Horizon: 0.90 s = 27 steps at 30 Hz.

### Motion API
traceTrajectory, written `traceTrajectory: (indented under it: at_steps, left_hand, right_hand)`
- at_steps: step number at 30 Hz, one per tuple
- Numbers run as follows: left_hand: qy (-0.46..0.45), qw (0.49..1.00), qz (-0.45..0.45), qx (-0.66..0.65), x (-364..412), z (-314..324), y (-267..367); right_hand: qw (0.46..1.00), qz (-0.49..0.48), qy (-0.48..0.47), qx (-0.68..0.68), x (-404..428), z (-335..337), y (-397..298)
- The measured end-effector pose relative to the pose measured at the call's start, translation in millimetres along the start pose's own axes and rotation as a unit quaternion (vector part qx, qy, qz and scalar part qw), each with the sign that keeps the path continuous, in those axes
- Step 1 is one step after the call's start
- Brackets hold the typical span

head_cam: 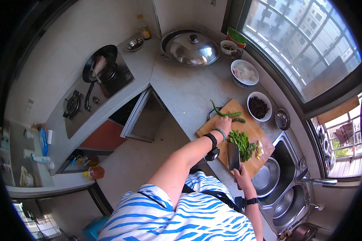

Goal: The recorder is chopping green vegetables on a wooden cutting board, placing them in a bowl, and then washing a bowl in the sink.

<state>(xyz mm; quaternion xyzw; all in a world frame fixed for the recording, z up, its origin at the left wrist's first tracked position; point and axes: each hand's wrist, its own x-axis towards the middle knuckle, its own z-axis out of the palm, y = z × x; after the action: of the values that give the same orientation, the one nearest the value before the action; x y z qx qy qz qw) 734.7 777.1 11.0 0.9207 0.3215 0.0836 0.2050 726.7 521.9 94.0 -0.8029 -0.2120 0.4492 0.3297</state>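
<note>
My right hand (244, 178) grips the handle of a kitchen cleaver (233, 155), whose dark blade lies over the left part of a wooden cutting board (205, 130). My left hand (224, 124) reaches over the board to two green chili peppers. Its fingertips meet the long curved chili (226, 114), and the shorter chili (239, 120) lies just beside them. Whether the fingers have closed on either one is hard to see. To the right of the blade sits a pile of cut greens (242, 144), with peeled garlic cloves (259, 149) beyond it.
A double sink (285, 156) holds metal basins. Along the window stand a bowl of dark pieces (258, 107), a bowl of pale strands (244, 73) and a small metal bowl (282, 119). A lidded wok (193, 49) occupies the corner. Left, a black pan (100, 64) rests over the stove.
</note>
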Motion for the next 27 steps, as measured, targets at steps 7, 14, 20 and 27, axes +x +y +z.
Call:
traceTrajectory:
  at_steps: [7, 14, 20, 27]
  left_hand:
    - [-0.093, 0.995, -0.013, 0.028, -5.7, 6.2, 12.2]
    - [-0.066, 0.995, -0.008, -0.067, -48.8, -23.7, -4.7]
    - [-0.044, 0.991, -0.058, -0.108, -96.0, -38.1, -12.1]
    - [0.027, 0.981, -0.156, -0.112, -142.9, -12.4, -18.5]
  right_hand:
    - [1.000, 0.018, 0.014, 0.011, 4.4, -1.5, 3.0]
    - [1.000, 0.003, -0.030, 0.004, 9.3, -10.6, -3.0]
    - [0.999, -0.009, -0.031, 0.039, 26.8, -21.1, 9.7]
    - [0.996, -0.084, -0.036, 0.012, 40.7, -10.2, -8.0]
